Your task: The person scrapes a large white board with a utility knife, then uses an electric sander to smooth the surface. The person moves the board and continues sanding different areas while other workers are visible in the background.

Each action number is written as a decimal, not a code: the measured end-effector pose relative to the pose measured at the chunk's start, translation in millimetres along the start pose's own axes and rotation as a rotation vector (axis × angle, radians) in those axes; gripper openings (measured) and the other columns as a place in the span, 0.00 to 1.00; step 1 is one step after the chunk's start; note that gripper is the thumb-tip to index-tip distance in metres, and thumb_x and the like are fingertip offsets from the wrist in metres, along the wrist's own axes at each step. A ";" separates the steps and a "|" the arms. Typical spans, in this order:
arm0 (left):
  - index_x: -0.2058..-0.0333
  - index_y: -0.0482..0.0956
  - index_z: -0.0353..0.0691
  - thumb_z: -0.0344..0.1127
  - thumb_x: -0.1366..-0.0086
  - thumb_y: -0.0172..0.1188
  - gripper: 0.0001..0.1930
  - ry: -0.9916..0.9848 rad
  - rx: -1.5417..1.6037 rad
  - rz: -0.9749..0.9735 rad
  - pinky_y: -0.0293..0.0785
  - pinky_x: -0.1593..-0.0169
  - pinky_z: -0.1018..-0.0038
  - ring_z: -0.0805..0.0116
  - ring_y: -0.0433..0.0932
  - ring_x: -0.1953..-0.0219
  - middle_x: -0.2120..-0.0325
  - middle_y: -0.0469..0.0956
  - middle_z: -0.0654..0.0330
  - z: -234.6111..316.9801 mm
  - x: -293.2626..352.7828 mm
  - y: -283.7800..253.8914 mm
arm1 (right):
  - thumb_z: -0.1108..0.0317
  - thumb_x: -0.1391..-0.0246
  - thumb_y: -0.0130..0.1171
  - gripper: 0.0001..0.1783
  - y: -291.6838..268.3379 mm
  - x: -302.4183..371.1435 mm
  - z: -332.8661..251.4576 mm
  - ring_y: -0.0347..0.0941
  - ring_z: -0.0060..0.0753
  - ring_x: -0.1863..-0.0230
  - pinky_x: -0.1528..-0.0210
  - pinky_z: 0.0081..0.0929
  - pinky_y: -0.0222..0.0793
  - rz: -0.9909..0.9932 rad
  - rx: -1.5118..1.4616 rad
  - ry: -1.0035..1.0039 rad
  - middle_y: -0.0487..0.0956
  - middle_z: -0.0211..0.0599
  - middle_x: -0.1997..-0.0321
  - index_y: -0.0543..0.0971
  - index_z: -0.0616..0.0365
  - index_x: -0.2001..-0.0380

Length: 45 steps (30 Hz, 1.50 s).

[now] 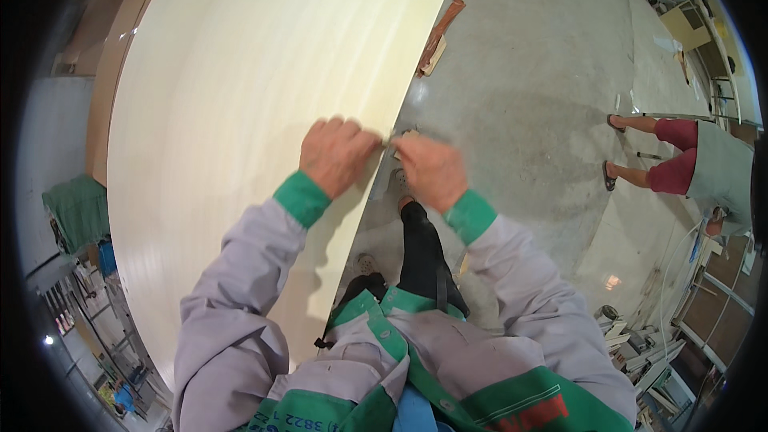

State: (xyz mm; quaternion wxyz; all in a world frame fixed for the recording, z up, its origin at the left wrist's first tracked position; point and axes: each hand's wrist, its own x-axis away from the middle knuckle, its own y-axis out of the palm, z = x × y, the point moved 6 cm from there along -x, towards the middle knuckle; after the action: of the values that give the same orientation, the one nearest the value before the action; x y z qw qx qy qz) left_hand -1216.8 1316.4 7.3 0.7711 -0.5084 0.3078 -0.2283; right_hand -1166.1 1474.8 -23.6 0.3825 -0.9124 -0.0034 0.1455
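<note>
A large pale cream panel (232,56) fills the left and middle, its right edge running diagonally down toward my body. Over that edge, my left hand (334,158) is closed, thumb and fingers pinched together. Just past the edge, my right hand (432,170) is also closed and slightly blurred by motion. The fingertips of both hands nearly meet at the edge around a small pale bit (386,142), too small to name. A pale piece below my right fingertips is partly hidden by the hand.
Beyond the edge, a brown strip-like piece (440,32) and a small wood offcut lie on the grey floor (528,72). At right another person (680,156) in red shorts stands near shelving. Scrap pieces (652,360) pile up lower right; a green cloth (76,212) hangs at left.
</note>
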 end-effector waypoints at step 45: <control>0.67 0.85 0.55 0.43 0.35 0.63 0.04 -0.099 -0.154 0.064 0.73 0.58 0.60 0.60 0.80 0.63 0.72 0.80 0.63 147.8 464.9 -71.8 | 0.68 0.43 0.57 0.10 126.9 367.7 -270.1 0.81 0.49 0.64 0.62 0.43 0.77 -0.055 0.031 -0.115 0.83 0.37 0.64 0.82 0.45 0.59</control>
State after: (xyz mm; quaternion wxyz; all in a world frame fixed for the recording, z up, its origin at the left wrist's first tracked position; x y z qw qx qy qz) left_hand -786.7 1075.1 4.3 0.7508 -0.5668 0.3021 -0.1541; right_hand -754.9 1239.9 -29.4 0.3994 -0.8962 -0.0481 0.1873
